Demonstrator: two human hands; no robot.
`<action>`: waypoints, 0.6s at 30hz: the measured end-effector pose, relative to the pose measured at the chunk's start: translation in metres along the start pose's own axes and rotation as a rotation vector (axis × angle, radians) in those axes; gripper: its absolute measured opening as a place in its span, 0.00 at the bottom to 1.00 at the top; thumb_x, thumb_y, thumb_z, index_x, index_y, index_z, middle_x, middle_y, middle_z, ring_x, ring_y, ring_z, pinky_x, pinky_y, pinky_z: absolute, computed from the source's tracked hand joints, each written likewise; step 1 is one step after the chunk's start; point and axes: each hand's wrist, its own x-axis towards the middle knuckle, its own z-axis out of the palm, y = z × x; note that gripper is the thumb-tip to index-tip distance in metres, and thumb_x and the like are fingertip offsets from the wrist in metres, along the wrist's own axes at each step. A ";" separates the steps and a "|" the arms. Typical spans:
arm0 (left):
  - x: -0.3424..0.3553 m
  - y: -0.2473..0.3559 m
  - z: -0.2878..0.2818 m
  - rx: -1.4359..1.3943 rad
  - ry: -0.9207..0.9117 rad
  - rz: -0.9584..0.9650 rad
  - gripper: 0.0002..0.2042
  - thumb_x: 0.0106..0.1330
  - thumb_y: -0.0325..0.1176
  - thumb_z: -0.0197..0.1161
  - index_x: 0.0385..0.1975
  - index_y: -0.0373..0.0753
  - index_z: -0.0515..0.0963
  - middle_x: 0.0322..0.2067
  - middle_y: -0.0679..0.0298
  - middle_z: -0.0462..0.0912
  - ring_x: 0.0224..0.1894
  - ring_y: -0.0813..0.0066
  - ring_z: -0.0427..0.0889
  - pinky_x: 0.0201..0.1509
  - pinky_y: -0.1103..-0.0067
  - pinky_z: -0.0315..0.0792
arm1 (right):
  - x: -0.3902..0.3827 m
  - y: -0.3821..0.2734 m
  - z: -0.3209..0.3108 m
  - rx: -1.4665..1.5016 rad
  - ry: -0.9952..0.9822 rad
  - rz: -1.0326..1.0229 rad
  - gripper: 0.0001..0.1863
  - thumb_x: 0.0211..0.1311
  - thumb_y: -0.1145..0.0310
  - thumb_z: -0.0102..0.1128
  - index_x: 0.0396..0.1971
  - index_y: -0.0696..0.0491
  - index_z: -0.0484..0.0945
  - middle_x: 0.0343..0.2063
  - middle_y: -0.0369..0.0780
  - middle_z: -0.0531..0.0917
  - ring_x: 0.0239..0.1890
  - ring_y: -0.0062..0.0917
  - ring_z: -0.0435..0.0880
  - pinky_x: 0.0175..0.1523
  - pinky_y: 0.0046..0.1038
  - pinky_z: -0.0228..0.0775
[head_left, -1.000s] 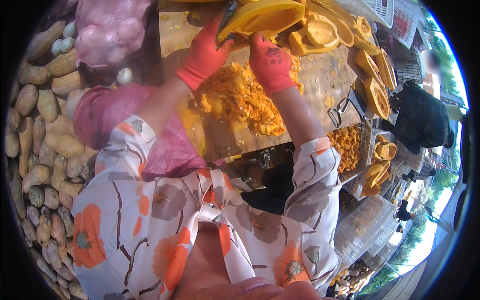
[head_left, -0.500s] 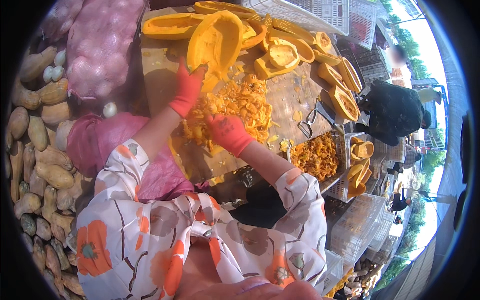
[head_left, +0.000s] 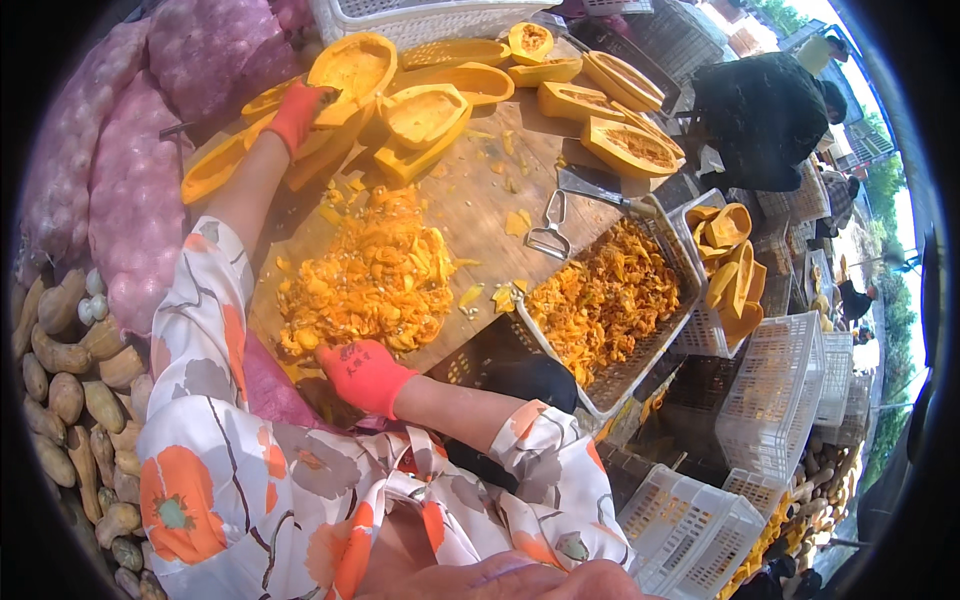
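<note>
My left hand (head_left: 298,118), in a red glove, reaches to the far left of the wooden board and grips the edge of a hollowed squash half (head_left: 352,70). That half lies cut side up, against other orange squash halves (head_left: 425,118). My right hand (head_left: 365,378), also gloved in red, is closed at the near edge of a heap of stringy orange pulp and seeds (head_left: 385,265). Whatever its curled fingers hold is hidden. Right of the heap lie a metal peeler (head_left: 550,228) and a wide-bladed knife (head_left: 590,187).
A crate of pulp (head_left: 610,300) sits at the board's right edge, with a crate of squash pieces (head_left: 728,260) beyond. White crates (head_left: 775,390) are stacked right. Pink net sacks (head_left: 140,200) and whole squashes (head_left: 70,400) lie left. A person in dark clothes (head_left: 760,115) bends nearby.
My left hand has carried the squash half from above the pulp heap to the halves at the far left. My right hand has drawn back toward me. The whole view has also shifted.
</note>
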 end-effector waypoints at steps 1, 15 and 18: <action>0.010 0.011 0.014 0.169 0.141 0.099 0.18 0.57 0.27 0.65 0.48 0.36 0.75 0.37 0.60 0.82 0.36 0.74 0.82 0.38 0.77 0.76 | -0.004 0.002 -0.001 0.010 -0.011 -0.024 0.09 0.62 0.66 0.46 0.36 0.56 0.71 0.25 0.48 0.81 0.31 0.44 0.82 0.35 0.42 0.71; -0.024 -0.053 0.404 -0.076 -0.425 -0.349 0.22 0.60 0.41 0.65 0.50 0.35 0.73 0.42 0.56 0.79 0.42 0.66 0.79 0.40 0.72 0.76 | -0.015 0.052 -0.029 1.598 0.203 0.289 0.22 0.56 0.66 0.60 0.52 0.54 0.72 0.38 0.47 0.82 0.45 0.41 0.81 0.49 0.35 0.72; 0.002 -0.059 0.471 -0.182 -0.467 -0.590 0.20 0.60 0.49 0.66 0.44 0.41 0.77 0.40 0.59 0.79 0.39 0.66 0.77 0.38 0.68 0.75 | -0.019 0.074 -0.036 1.614 0.165 0.298 0.20 0.57 0.66 0.59 0.50 0.54 0.73 0.38 0.47 0.82 0.44 0.42 0.81 0.48 0.35 0.72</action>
